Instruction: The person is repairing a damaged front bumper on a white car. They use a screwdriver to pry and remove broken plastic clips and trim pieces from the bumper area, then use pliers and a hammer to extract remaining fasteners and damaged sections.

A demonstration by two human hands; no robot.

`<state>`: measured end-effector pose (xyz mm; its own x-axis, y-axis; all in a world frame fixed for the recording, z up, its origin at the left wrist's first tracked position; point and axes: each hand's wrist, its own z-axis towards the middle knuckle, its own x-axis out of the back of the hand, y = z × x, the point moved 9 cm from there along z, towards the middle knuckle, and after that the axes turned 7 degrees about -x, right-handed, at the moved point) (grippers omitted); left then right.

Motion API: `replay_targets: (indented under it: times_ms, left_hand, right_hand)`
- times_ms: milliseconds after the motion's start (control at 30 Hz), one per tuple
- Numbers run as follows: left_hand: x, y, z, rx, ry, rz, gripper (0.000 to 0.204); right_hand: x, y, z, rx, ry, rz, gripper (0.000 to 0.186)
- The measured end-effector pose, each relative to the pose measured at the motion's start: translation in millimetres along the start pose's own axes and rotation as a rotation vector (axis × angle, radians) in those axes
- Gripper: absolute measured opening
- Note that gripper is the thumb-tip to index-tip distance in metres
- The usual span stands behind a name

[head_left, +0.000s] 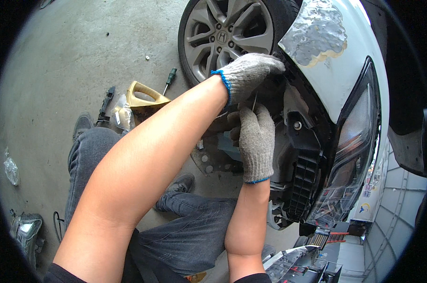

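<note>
Both my hands wear grey knitted gloves with blue cuffs. My left hand [253, 70] reaches across to the black wheel arch edge [289, 73], under the white fender [345, 80] with its grey patch. Its fingers are pressed together at that edge; what they hold, if anything, is hidden. Lower down, my right hand [258, 137] is closed around a thin metal rod [255, 101] that points up toward the left hand. The rod's other end is out of sight. Just right of this hand is a black bracket with a bolt [297, 125].
The wheel [223, 37] stands turned at the top. A headlight [355, 137] fills the right side. On the floor lie a yellow jug [145, 92], a green-handled screwdriver [170, 79], a black plastic strip [106, 104], crumpled clear plastic [11, 169] and a loose lamp [28, 231].
</note>
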<state>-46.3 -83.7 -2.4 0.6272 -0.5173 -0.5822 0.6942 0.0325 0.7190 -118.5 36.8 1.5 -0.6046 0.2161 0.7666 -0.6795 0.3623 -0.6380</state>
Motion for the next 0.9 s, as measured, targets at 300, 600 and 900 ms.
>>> replay_targets:
  times_ms: [300,600,900]
  left_hand:
    - [-15,18,-11,0.193,0.091,-0.035,0.047]
    - [-23,10,-4,0.161,0.140,-0.179,0.038]
    - [1,43,8,-0.271,-0.001,0.714,0.041]
  right_hand:
    - [-7,-4,-5,-0.103,-0.061,0.077,0.029]
    - [-2,5,-4,-0.126,-0.022,0.086,0.030]
    - [2,10,-4,-0.102,-0.025,0.134,0.024]
